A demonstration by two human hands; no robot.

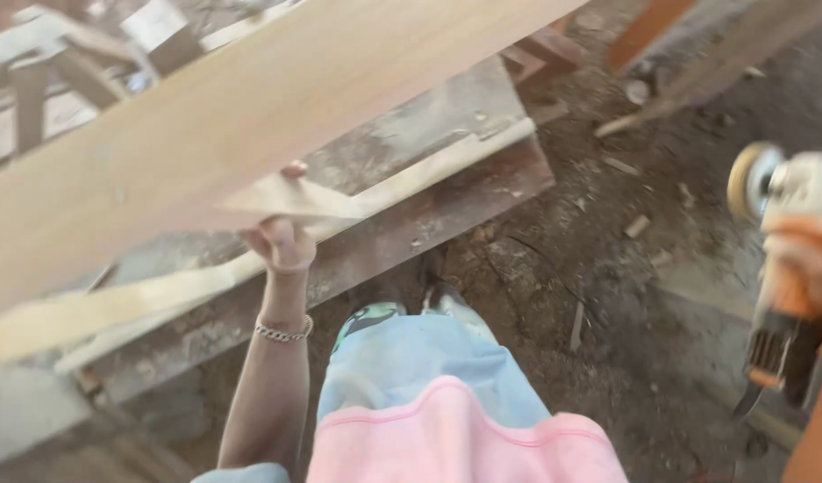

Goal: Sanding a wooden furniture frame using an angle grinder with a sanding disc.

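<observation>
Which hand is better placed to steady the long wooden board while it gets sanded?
Probably the left. The left hand already grips the lower edge of the wooden board over the workbench. The right hand is apart from the board, holding the angle grinder.

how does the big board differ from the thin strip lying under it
The wide board is broad and raised at a slant, gripped at its lower edge by the left hand; the thin strip is narrow and lies flat on the workbench. The board looks smooth and even, the strip ragged-edged. Both are pale, bare wood.
</observation>
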